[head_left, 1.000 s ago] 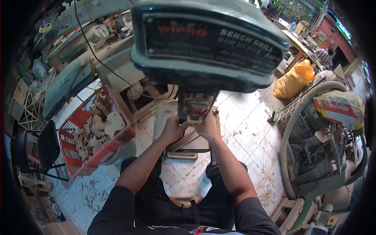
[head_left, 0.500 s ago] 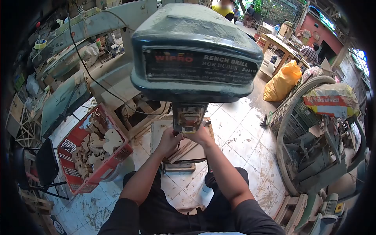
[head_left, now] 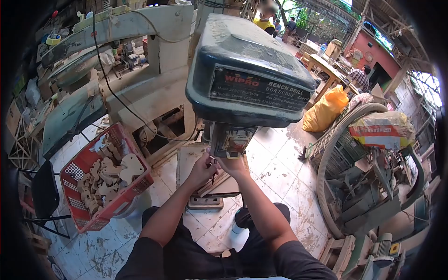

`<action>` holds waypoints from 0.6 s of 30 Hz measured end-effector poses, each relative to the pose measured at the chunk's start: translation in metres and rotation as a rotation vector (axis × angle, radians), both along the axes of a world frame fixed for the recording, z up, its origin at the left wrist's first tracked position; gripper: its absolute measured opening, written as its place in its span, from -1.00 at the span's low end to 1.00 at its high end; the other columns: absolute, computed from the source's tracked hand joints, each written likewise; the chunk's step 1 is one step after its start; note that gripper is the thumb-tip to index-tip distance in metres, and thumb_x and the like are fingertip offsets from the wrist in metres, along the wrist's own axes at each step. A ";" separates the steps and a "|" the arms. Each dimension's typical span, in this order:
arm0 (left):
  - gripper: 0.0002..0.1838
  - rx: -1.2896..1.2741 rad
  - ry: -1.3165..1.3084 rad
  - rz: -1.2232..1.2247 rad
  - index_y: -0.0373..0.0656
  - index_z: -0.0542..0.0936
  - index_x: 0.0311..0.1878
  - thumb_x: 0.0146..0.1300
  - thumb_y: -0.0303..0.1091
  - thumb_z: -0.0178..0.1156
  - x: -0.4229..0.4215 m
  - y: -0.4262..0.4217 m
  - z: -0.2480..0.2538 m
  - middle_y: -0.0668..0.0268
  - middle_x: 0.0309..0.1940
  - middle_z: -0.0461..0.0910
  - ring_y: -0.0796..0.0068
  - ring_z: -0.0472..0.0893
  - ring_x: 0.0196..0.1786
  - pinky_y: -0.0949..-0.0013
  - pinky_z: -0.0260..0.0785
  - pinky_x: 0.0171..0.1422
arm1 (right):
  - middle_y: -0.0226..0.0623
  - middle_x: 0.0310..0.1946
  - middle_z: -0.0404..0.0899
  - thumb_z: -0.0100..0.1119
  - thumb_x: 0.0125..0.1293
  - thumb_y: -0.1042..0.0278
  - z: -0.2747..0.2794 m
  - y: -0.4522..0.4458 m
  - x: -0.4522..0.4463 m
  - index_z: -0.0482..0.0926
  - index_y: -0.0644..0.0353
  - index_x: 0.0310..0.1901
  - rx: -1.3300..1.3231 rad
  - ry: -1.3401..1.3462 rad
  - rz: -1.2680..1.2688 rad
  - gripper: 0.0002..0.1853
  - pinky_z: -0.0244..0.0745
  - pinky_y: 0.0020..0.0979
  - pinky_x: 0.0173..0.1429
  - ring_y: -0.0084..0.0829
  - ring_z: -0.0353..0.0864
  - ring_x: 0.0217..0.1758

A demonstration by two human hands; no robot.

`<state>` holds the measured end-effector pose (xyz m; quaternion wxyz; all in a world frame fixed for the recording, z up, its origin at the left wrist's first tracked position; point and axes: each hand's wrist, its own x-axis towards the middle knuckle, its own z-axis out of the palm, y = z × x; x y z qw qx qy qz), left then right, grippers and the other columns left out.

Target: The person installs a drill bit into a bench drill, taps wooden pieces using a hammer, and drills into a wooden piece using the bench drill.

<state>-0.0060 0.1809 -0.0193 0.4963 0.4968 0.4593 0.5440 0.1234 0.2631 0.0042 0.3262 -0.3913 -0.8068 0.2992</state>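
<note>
The bench drill (head_left: 252, 70) stands in front of me, its dusty dark green housing hiding much of what lies beneath. Under its head, my left hand (head_left: 202, 170) is closed with the fingertips pinched together. A thin dark piece (head_left: 213, 177) shows below those fingers; its kind cannot be made out. Close beside it on the right is my right hand (head_left: 232, 166), its fingers mostly hidden behind the drill head. Pale wooden strips (head_left: 217, 185) lie slanted on the drill's table (head_left: 186, 161), just below both hands.
To the left, a red plastic crate (head_left: 88, 221) holds many cut wooden pieces (head_left: 109, 175), beside a black chair (head_left: 45, 189). At right are an orange sack (head_left: 325, 109), a grey hose (head_left: 326, 172) and machine parts. A person in yellow (head_left: 265, 23) is at the back.
My view has turned slightly left, so the drill appears further right and more of its side shows. Both hands remain together under the drill head.
</note>
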 end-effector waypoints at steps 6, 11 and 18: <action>-0.80 0.087 -0.062 -0.025 -0.25 0.46 -0.02 0.30 -0.60 0.07 -0.001 -0.001 -0.004 0.33 -0.32 0.56 0.57 0.58 -0.30 0.47 0.48 -0.21 | -0.23 -0.39 0.60 0.20 0.34 -0.16 0.029 -0.019 0.001 0.56 0.27 -0.25 -0.135 0.010 0.005 -0.48 0.50 -0.38 -0.27 -0.44 0.60 -0.31; -0.80 0.060 -0.020 -0.042 -0.25 0.50 0.01 0.33 -0.56 0.10 -0.011 0.005 -0.013 0.33 -0.25 0.61 0.58 0.57 -0.23 0.46 0.45 -0.12 | -0.12 -0.16 0.62 0.16 0.33 -0.24 0.048 -0.028 0.000 0.57 0.28 -0.12 -0.207 -0.014 0.006 -0.41 0.47 -0.27 0.05 -0.27 0.60 -0.04; -0.83 0.086 -0.038 -0.044 -0.26 0.52 -0.01 0.36 -0.54 0.08 -0.008 0.008 -0.015 0.34 -0.28 0.61 0.61 0.57 -0.24 0.49 0.43 -0.13 | -0.09 0.04 0.59 0.09 0.35 -0.26 0.053 -0.030 0.007 0.59 0.18 -0.01 -0.134 -0.138 0.025 -0.42 0.31 -0.17 0.30 -0.13 0.50 0.19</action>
